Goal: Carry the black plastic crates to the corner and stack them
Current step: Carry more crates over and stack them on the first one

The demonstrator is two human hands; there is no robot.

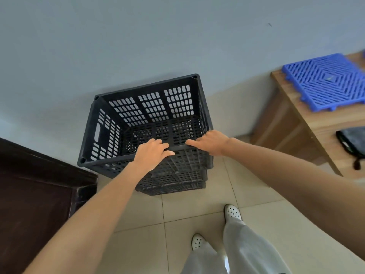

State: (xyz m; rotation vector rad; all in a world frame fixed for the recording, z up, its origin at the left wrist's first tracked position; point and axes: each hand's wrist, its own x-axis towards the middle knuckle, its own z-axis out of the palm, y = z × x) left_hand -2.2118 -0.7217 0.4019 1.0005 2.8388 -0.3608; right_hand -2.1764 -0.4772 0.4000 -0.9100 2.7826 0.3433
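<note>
Blue grid panel (325,81) on wooden table (292,123); perhaps a pouch (352,142).

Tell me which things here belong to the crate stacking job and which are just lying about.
Job: top black crate, crates beneath it, left hand, right hand.
Lying about: blue grid panel, wooden table, dark pouch, dark cabinet.

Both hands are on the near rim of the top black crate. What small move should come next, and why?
Probably nudge the top crate to the right until it sits square, then let go. It rests on the lower crates by the wall, but its left end overhangs them. The left hand and right hand press on its near rim.
</note>
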